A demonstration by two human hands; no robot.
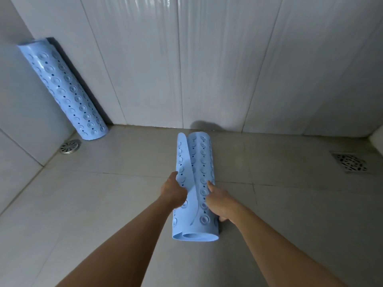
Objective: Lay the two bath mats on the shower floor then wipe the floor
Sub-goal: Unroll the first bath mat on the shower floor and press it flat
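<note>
Nearest, the left hand [173, 191] pinches the loose flap and the right hand [217, 201] presses the rolled blue mat [195, 189] on the mid shower floor [83, 204], where springy curl may snap back, while the second mat [64, 90] leans far left.

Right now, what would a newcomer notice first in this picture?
First, the rolled blue bath mat on the floor at centre, with the left hand peeling its loose edge and the right hand on the roll. Next, a second rolled mat leaning in the left corner, above a round drain.
</note>
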